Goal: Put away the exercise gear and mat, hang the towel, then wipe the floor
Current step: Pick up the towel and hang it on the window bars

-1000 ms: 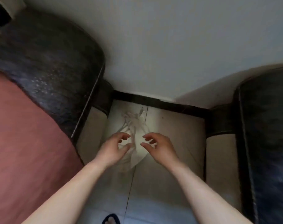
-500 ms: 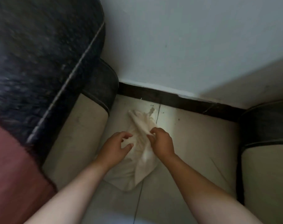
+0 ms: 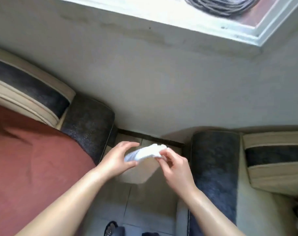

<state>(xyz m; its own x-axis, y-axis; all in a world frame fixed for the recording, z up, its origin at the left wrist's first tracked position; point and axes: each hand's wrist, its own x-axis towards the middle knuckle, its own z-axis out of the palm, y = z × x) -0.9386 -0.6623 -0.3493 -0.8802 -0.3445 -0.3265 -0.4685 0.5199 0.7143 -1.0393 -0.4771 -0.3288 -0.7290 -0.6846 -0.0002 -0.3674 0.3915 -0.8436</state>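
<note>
The cloth [image 3: 145, 153] is white and bunched. It is held up in the air between both hands, above the strip of floor [image 3: 151, 198] that runs between the left sofa arm [image 3: 88, 123] and the right sofa arm [image 3: 214, 155]. A shaded fold of it hangs loose below the bunch.

The likeliest slip is on the right. The right hand [image 3: 174, 165] has only a fingertip pinch on its end of the cloth, so a tug from the other side could pull it free and drop that end onto the floor near the skirting [image 3: 150, 136]. The hanging fold could also drag or catch when the cloth is lowered. The gap between the sofa arms looks tight, so a wide wiping stroke may knock knuckles against the upholstery and leave the corners unwiped.

The left hand [image 3: 118, 156] is curled round the cloth's left end, with the fingers over the top and the thumb below. The right hand's palm is turned partly upward and its fingers are gathered on the right end. The hands are close together, joined only by the cloth, and both forearms reach forward and down from the bottom of the view. The red cover [image 3: 34, 159] lies just to the left.
</note>
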